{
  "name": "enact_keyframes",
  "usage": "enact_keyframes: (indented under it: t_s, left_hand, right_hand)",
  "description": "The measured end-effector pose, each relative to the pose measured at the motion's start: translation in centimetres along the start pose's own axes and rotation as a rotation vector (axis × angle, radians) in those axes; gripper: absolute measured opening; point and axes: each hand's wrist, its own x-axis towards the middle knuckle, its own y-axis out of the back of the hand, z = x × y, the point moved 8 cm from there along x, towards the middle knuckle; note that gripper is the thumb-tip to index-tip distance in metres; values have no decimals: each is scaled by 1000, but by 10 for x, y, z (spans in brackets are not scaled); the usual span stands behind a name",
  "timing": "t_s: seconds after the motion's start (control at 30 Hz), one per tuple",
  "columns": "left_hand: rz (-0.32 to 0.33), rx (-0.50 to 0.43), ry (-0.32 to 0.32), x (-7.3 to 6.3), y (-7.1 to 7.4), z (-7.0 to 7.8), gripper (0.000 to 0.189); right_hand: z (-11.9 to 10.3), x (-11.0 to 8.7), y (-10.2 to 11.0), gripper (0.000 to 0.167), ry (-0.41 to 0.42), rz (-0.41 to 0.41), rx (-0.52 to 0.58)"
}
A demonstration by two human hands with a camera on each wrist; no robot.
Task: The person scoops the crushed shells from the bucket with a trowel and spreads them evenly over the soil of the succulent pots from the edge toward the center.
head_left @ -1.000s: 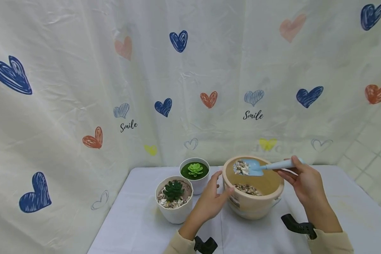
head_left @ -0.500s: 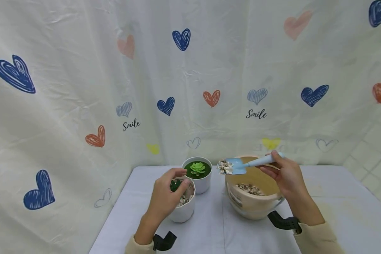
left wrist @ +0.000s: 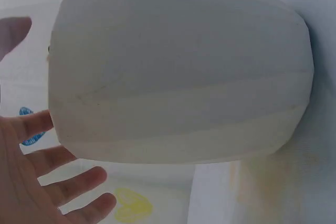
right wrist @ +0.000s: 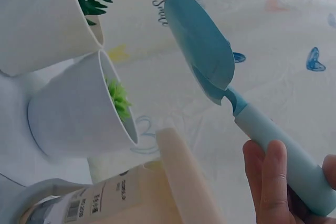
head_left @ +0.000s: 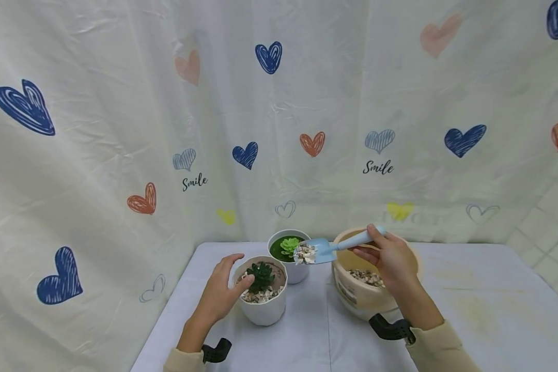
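Note:
My right hand (head_left: pixel 392 263) grips the handle of a light blue trowel (head_left: pixel 324 250), its blade loaded with pale pebbles (head_left: pixel 305 253). The blade is over the near edge of the rear white pot (head_left: pixel 296 272), left of the beige bucket (head_left: pixel 353 291). Seen from the right wrist, the trowel's underside (right wrist: pixel 202 43) faces the camera. At the left side of the front white pot (head_left: pixel 263 312), my left hand (head_left: pixel 219 293) has its fingers spread, the thumb near the dark green succulent (head_left: pixel 261 277). The left wrist view shows that pot's wall (left wrist: pixel 178 77) close to the fingers.
More pebbles (head_left: pixel 367 278) lie at the bottom of the bucket, which bears a printed label (right wrist: pixel 100 201). A bright green succulent (head_left: pixel 290 246) sits in the rear pot. White cloth covers the table (head_left: pixel 307 336); a heart-patterned curtain (head_left: pixel 242 103) hangs behind.
My right hand has carried the loaded trowel leftward, from over the bucket to the rear pot. My left hand has left the bucket's side and moved left to the front pot.

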Motion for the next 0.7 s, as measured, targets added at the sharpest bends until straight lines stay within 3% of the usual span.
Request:
enact_keyframes:
  t_s: [0.17,0.27,0.5,0.7]
  left_hand:
    - [-116,-33,52,-5,-18,-14,94]
    - [-149,-59,62,-6,-26,-18,110]
    - [-139,-147,62,-8,-31,-22,127]
    - [-138,-208,79,-7,-36,-28,126]
  right_hand:
    - [6,4,-13,29,16,-2,-72]
    - [9,7,-21,27,32,-1,-106]
    - [20,14,-31,37,13,5,-148]
    - [29,18,-37,27,-3,8,-135]
